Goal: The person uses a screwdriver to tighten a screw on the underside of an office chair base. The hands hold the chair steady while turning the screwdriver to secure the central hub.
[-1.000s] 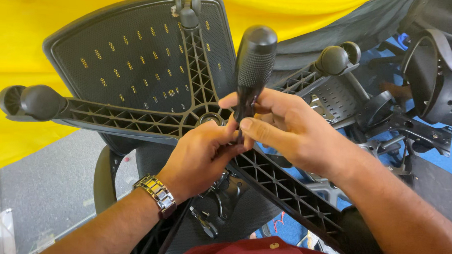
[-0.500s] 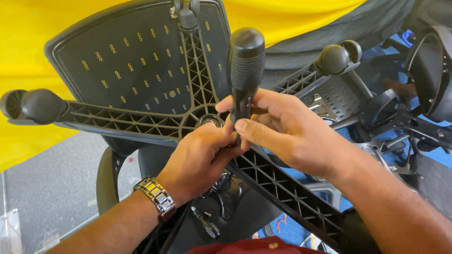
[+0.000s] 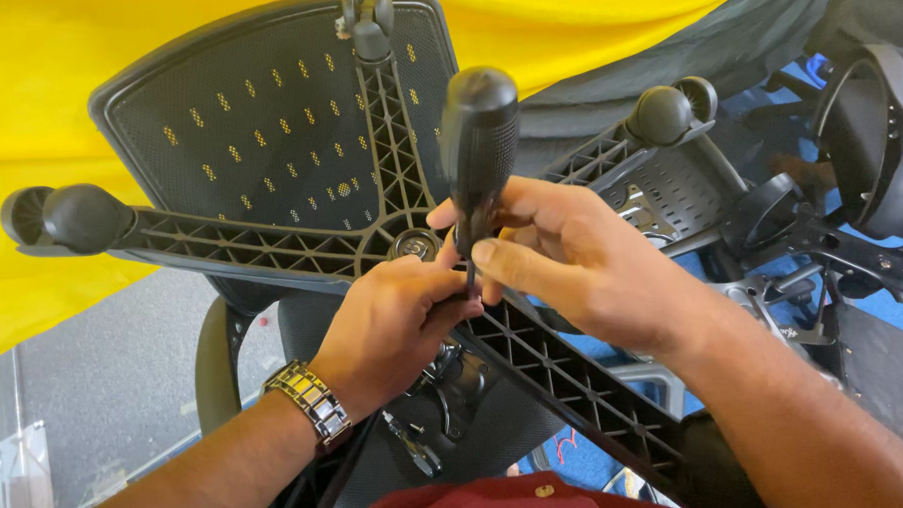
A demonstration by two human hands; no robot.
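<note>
Head view of an upturned office chair, with its five-arm star base (image 3: 271,240) as the landmark. The right hand (image 3: 582,264) is clenched round the lower part of a black screwdriver (image 3: 478,148), just right of the base's central hub (image 3: 414,247). The tool's long axis stands near upright: the rounded handle end rises above the hand, and the thin shaft runs down from the grip toward the hub side. The left hand (image 3: 394,326) lies just below the hub, nearer to the tip than the right; its thumb and fingers pinch together about the shaft's lower end, and they hide both the tip and whatever it bears on. The two hands touch at the shaft. A metal-link wristwatch (image 3: 310,401) sits on the left wrist. A caster (image 3: 65,217) caps the base's left arm, another (image 3: 667,111) the upper right arm. Beyond the base hangs a yellow sheet (image 3: 84,56); to its right lie further dark chair parts (image 3: 868,139).
</note>
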